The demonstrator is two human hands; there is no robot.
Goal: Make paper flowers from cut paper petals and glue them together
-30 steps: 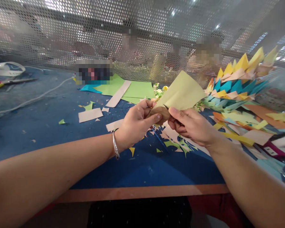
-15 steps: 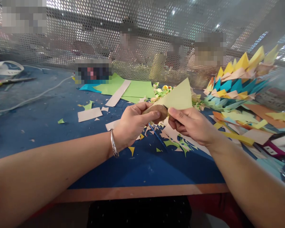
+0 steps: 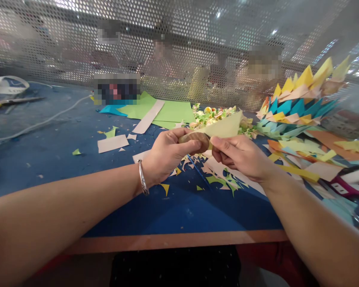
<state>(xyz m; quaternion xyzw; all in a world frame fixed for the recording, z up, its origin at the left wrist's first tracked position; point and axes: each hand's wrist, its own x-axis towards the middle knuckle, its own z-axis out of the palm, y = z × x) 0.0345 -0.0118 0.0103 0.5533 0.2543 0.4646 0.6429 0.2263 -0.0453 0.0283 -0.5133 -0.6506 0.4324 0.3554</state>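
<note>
Pale yellow paper [image 3: 224, 124] rises from between my two hands, its tip pointing up and to the right. My left hand [image 3: 175, 151] is closed around a brown, rounded object [image 3: 194, 139], thumb lying across its front. Close beside it, my right hand [image 3: 237, 154] pinches the lower edge of the paper, with its thumb against curled fingers. Where the object and the paper meet is partly hidden by my fingers. Below my hands, paper scraps [image 3: 224, 181] and a thin blue stick [image 3: 199, 171] lie on the blue table [image 3: 179, 215].
Green sheets [image 3: 175, 111] lie at the back under a pink strip [image 3: 149, 116]. A heap of small curled pieces [image 3: 212, 115] is behind my hands. Layered folded-paper work [image 3: 299, 107] stands at the right. Scissors [image 3: 18, 101] and a white cable [image 3: 48, 119] are at the left.
The pale yellow paper has tilted down, and its tip is lower, uncovering more of the curled pieces behind. Both hands keep their hold and have barely moved.
</note>
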